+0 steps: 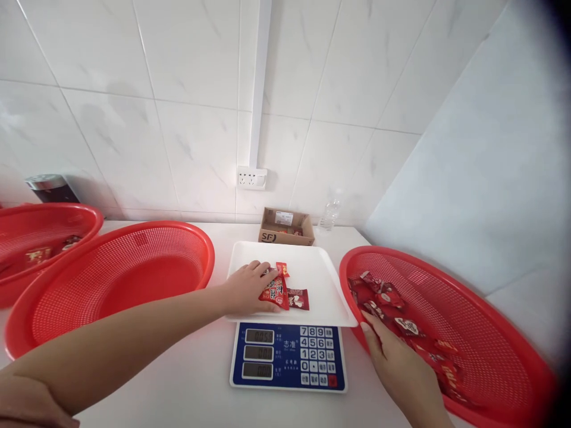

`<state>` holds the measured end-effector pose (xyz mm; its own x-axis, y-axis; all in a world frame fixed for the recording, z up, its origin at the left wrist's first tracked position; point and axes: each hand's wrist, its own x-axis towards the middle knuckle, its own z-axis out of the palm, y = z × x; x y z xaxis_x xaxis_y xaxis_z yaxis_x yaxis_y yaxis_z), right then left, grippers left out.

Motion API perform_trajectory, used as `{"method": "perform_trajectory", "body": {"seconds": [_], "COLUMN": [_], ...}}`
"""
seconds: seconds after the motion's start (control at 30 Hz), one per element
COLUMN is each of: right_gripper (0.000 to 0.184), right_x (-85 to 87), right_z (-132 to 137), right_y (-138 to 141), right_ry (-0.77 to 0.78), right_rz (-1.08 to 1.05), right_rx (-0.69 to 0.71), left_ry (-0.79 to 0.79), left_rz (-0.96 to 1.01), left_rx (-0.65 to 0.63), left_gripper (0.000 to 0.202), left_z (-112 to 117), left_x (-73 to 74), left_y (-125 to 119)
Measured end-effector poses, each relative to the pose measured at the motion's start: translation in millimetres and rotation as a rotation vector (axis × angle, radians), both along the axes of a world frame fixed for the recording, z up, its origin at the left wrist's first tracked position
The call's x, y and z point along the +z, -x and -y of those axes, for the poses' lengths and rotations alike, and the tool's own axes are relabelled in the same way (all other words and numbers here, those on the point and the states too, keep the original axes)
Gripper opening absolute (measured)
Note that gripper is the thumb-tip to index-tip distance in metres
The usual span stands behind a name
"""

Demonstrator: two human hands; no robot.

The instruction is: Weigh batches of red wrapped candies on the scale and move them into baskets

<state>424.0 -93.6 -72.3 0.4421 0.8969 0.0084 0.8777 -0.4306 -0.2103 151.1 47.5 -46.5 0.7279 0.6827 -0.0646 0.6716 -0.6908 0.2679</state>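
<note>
My left hand (252,288) is on the white weighing tray (319,267) of a digital scale (289,356), its fingers and thumb closed around a red snack packet (274,291) with large printed characters. A dark red packet (298,299) and a small bright red packet (282,270) lie beside it on the tray. My right hand (392,362) grips the near left rim of a red plastic basket (491,333), with the thumb on the outside. Inside that basket lie several red and dark red packets (408,327). The fingers of my right hand are partly hidden.
At left stands a red perforated basket (205,249), with another red basket (96,217) holding packets beyond it. Behind the scale are a small cardboard box (288,238) with packets inside and a clear plastic bottle (329,215). A dark, silver-topped container (52,189) stands by the wall.
</note>
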Motion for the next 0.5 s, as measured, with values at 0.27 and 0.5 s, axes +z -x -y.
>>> {"method": "perform_trajectory", "body": {"seconds": [0.27, 0.5], "right_gripper": [0.057, 0.06], "right_x": [-3.6, 2.5], "right_z": [0.8, 2.7], "right_y": [0.5, 2.6], "right_ry": [-0.053, -0.021], "right_rz": [0.04, 0.017], "right_rx": [0.018, 0.019], "left_ry": [-0.004, -0.029], "left_rz": [0.145, 0.322], "left_rx": [0.076, 0.206], "left_gripper": [0.039, 0.031], "left_z": [-5.2, -5.8], "left_x": [9.2, 38.9], "left_y": [-11.2, 23.2]}}
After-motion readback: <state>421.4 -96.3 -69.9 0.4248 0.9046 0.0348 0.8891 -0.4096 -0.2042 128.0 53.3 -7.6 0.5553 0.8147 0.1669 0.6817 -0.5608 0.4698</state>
